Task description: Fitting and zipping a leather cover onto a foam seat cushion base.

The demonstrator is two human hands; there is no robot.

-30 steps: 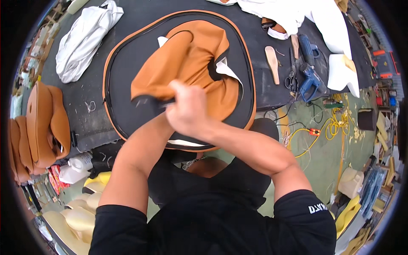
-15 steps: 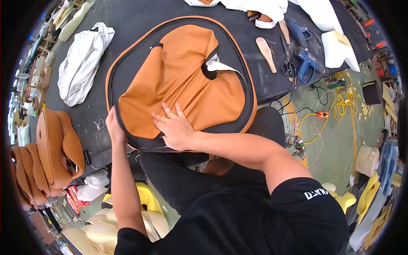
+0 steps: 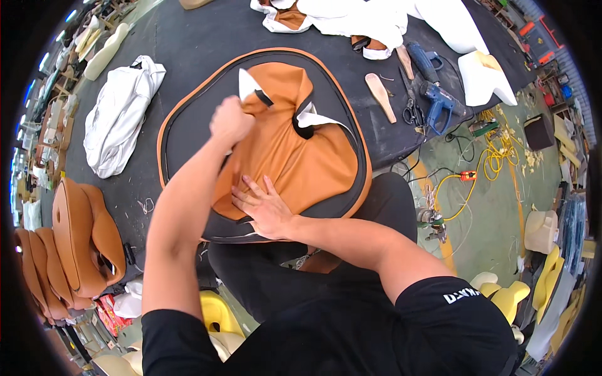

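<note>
An orange-brown leather cover [image 3: 326, 156], creased toward its middle, lies over a rounded black panel [image 3: 207, 94] with an orange-brown rim, across the table's near edge and my lap. My left hand [image 3: 232, 122] is closed on the cover's left part, pulling it up in a fold; a white underside flap stands up just beyond the fist. Fingers spread, my right hand [image 3: 266, 210] lies flat on the cover's near edge. A white-and-black flap [image 3: 307, 119] of the cover is turned up right of the middle.
Right of the panel lie a wooden paddle [image 3: 380, 97], scissors [image 3: 412, 111] and two blue heat guns [image 3: 442, 100]. A white bundle [image 3: 122, 119] sits at left, above brown padded covers [image 3: 88, 238]. White-lined covers [image 3: 351, 19] lie at the back. A yellow cable [image 3: 495, 156] coils on the floor.
My left hand has left the panel's left rim, moved up and inward, and taken hold of the cover, lifting its left side into a fold. My right hand stays flat on the cover.
</note>
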